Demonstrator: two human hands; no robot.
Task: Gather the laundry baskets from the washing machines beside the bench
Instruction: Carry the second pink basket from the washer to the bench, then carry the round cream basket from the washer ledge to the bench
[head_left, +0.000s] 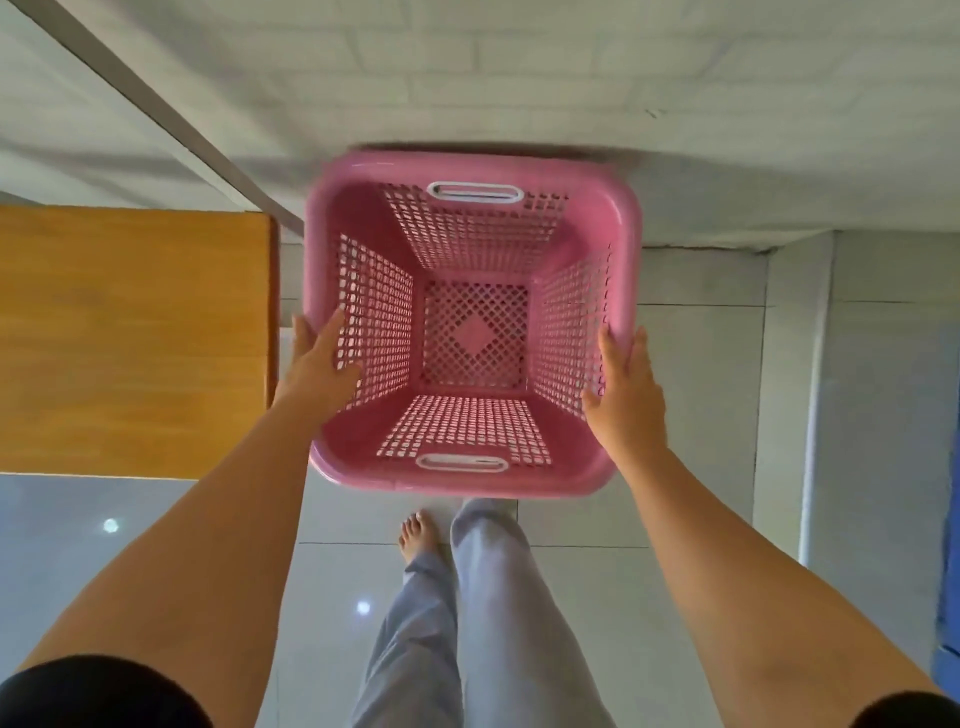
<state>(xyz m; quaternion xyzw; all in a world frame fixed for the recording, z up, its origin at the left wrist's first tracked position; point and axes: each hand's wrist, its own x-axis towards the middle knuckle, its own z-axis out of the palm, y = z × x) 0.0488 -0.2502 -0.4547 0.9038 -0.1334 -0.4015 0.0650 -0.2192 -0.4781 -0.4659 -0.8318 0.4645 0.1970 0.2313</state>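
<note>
Tiled floor (649, 415), wooden bench (130, 338) at left. Both arms outstretched: left hand (322, 364) and right hand (626, 395) grip opposite rims of empty pink basket (475, 338), held off floor.

The pink basket (472, 322) fills the middle, its far rim close against the white brick wall (519, 78), so little room shows behind it. On the left the wooden counter (130, 338) stands just beside the basket, its right edge leaving only a narrow gap. To the right lies open tiled floor (701, 415). The basket's inside is empty.
</note>
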